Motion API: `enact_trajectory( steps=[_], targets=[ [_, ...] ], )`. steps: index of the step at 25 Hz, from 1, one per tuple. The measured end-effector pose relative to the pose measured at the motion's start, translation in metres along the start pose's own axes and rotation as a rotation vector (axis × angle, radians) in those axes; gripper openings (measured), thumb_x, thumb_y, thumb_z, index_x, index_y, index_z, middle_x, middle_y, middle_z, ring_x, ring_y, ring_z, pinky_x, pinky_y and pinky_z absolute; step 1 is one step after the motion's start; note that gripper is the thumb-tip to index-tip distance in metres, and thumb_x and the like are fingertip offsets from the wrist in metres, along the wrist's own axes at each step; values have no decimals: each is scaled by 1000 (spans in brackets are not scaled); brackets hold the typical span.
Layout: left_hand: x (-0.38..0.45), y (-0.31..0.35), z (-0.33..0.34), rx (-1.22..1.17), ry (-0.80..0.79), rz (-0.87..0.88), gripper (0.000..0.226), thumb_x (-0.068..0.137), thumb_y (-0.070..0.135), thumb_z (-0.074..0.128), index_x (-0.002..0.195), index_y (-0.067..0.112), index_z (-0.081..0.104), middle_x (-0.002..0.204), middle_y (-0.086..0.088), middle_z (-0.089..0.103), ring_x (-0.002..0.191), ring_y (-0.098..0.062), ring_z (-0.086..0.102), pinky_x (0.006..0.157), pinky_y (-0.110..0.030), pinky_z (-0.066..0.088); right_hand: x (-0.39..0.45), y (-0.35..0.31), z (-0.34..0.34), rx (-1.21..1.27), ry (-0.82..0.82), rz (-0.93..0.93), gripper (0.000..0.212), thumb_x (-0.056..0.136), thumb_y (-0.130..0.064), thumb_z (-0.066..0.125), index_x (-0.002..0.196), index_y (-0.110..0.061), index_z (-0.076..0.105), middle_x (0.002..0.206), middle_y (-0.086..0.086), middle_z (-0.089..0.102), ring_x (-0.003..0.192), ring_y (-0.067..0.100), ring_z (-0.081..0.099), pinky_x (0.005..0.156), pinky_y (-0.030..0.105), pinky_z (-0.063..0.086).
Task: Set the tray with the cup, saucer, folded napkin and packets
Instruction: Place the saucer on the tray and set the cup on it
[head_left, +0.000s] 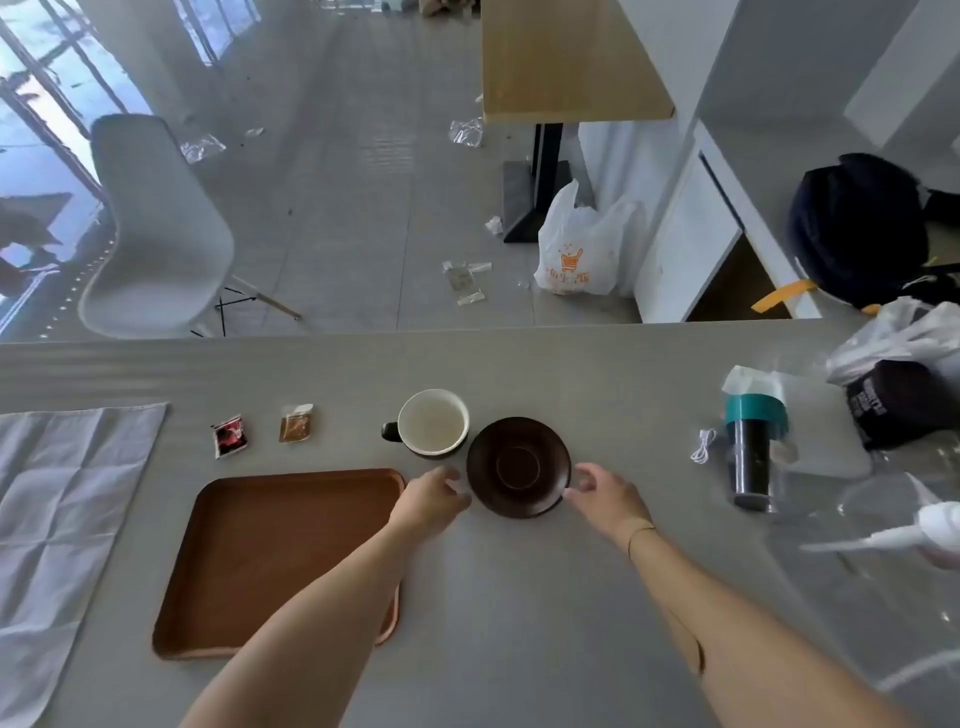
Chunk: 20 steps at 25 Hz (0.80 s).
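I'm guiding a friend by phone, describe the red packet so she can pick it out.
Start at the brown tray on the grey table. Just beyond its far left corner lie two packets; the red packet is the left one, dark red, while the right packet is tan.

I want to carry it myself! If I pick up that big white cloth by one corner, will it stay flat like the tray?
Probably not. The white cloth shows soft fold creases and lies limp on the table, so it would likely droop and hang down. It looks thin, so probably light. The tray looks rigid by comparison.
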<state>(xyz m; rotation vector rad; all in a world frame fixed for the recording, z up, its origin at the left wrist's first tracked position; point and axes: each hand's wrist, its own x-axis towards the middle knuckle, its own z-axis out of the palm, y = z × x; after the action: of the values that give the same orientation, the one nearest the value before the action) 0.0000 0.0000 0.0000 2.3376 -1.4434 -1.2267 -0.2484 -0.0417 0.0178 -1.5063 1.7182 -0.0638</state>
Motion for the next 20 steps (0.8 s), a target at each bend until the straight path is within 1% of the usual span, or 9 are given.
enact_trajectory(
  steps=[2,4,7,9,11,13,14,17,20],
  targets=[
    [10,3,6,-168,45,-65,45,84,30,66,127,19,60,107,-2,71,101,-22,65,81,-26,49,13,-3,-1,91,33,26,56,84,-28,69,136,-16,52,125,8,64,117,27,58,96,30,41],
    [12,8,13,-385,74,-165,40,84,20,65,123,14,61,101,-8,70,86,-26,67,79,-33,55,23,-5,0,149,37,66,57,83,-18,71,136,-13,52,126,10,64,118,27,57,98,30,40],
    [18,10,22,-662,100,-272,35,83,5,60,118,7,64,85,-10,67,66,-24,61,69,-34,54,35,-5,6,328,36,105,50,80,-2,68,128,-9,59,111,10,69,101,21,62,93,32,45],
    [21,11,23,-743,107,-295,31,85,1,59,115,7,66,79,-10,65,62,-24,59,64,-31,51,40,-6,10,480,19,133,46,79,10,60,122,-7,62,97,8,69,89,21,61,86,38,51],
    [25,13,25,-796,107,-297,27,86,0,59,110,8,67,77,-9,65,60,-23,58,61,-30,51,44,-6,14,621,-1,171,47,80,18,51,120,-6,61,98,12,67,87,26,61,83,47,53],
    [27,16,25,-854,123,-316,24,86,-3,59,107,7,67,74,-8,63,58,-22,56,59,-29,51,48,-7,16,683,6,187,45,80,20,49,116,-5,60,103,17,67,88,29,61,83,52,53],
    [28,17,26,-895,130,-337,24,86,-5,59,107,6,66,74,-7,62,57,-22,55,59,-29,51,48,-7,16,699,5,194,43,80,20,49,113,-6,61,103,17,67,86,30,61,79,53,54],
    [27,20,29,-998,114,-384,23,87,-7,59,104,8,64,78,-6,63,61,-19,60,59,-27,55,45,-6,15,762,-22,222,40,80,20,49,101,-12,59,100,15,64,83,30,60,66,44,54],
    [20,18,29,-1010,97,-403,21,89,-5,58,102,11,63,79,-7,64,62,-17,61,53,-25,54,34,-3,13,814,-58,244,38,81,20,48,101,-12,57,99,13,62,78,29,61,66,44,54]
  ],
)
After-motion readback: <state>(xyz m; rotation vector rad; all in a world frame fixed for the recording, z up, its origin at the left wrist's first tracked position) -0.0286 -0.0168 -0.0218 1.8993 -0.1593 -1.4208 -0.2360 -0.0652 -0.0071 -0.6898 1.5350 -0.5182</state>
